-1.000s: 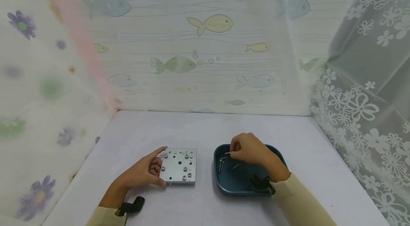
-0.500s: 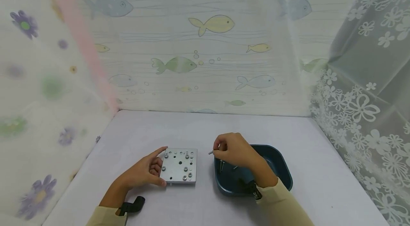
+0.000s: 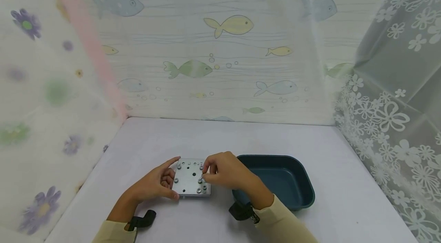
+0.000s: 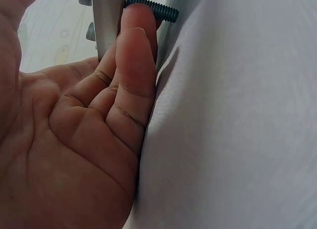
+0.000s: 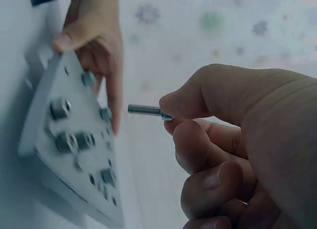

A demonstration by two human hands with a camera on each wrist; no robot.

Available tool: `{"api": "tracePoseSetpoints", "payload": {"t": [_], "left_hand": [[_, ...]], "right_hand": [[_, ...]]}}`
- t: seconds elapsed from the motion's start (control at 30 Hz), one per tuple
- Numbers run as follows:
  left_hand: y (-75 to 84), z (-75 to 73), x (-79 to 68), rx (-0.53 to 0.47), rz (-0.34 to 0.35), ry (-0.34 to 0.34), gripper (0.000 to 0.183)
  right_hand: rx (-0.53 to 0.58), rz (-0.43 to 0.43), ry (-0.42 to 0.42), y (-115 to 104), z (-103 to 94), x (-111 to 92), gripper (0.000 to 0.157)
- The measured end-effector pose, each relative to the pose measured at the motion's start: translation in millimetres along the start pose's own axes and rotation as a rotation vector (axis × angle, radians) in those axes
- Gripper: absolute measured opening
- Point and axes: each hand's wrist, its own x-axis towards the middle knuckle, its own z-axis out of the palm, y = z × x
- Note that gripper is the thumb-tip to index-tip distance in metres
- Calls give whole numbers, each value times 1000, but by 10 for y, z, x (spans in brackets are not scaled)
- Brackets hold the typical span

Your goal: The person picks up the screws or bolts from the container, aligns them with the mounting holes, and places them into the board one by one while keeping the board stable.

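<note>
A silvery square metal plate [image 3: 186,185] with drilled holes sits left of centre in the head view. Several socket-head screws [image 5: 64,142] stand in it, their heads above its face. My left hand [image 3: 153,183] holds its left side, thumb at the near corner and index finger at the far one. In the left wrist view, a screw's threaded end [image 4: 163,12] sticks out beneath the plate beside the fingers. Over the plate's right part, my right hand [image 3: 229,172] pinches a loose screw [image 5: 143,110] by its head between thumb and index finger. Its threaded end points toward the plate, apart from it.
Right of the plate stands a dark blue tray [image 3: 289,181], partly covered by the right hand and forearm. A white cloth [image 3: 275,137] covers the table, and fish-patterned fabric [image 3: 227,67] hangs behind it.
My right hand has moved left from over the tray to over the plate, carrying the screw. The left hand and the plate have stayed put.
</note>
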Motion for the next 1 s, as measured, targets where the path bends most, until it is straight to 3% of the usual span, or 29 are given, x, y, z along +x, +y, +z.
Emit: {"api": "tracePoseSetpoints", "payload": {"t": [0.43,1.0], "left_hand": [[-10,-21,-8,1,27,-16,123],[-28,-38,-8,16,32,-25,121]], "right_hand": [[-51,-20,-83,-152,362,169,4],[-116,5,-92,-192,536,248,6]]}}
